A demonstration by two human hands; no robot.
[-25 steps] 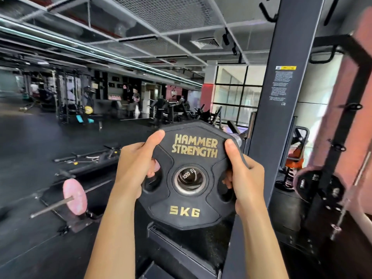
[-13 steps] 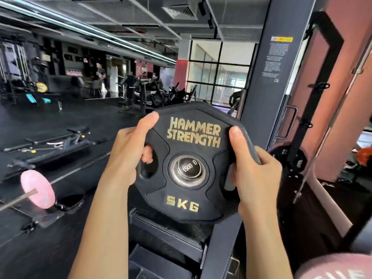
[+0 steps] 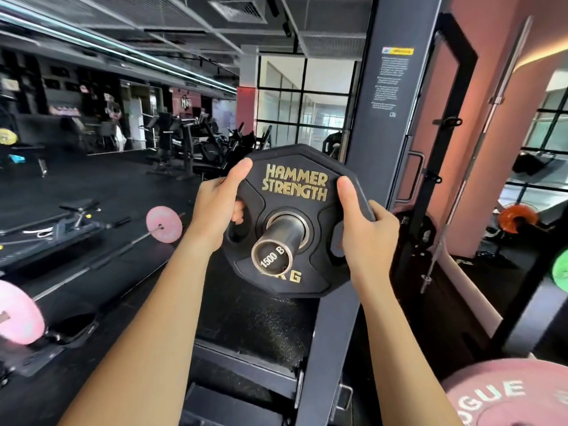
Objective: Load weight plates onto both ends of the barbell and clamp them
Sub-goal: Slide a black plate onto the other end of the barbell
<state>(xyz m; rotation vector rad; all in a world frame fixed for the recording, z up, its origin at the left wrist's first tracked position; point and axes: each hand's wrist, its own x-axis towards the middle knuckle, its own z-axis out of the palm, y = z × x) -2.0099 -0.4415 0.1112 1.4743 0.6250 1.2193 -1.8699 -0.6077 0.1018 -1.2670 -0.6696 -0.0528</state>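
Note:
A black 5 kg weight plate (image 3: pixel 295 186) with gold "HAMMER STRENGTH" lettering sits on the steel barbell sleeve (image 3: pixel 278 244), whose end cap reads "1500 B" and sticks out through the plate's hole toward me. My left hand (image 3: pixel 219 207) grips the plate's left edge, fingers through a grip hole. My right hand (image 3: pixel 365 229) grips its right edge, thumb on the face. The rest of the barbell is hidden behind the plate.
A dark rack upright (image 3: pixel 368 149) stands right behind the plate. A pink plate (image 3: pixel 510 395) lies at the bottom right. Another barbell with pink plates (image 3: pixel 163 224) rests on the floor at left, near a bench (image 3: pixel 70 222). A thin bar (image 3: pixel 470 179) leans at right.
The plate has slid farther onto the sleeve; the sleeve end, flush with the hole before, now protrudes toward me. Both hands keep their grip.

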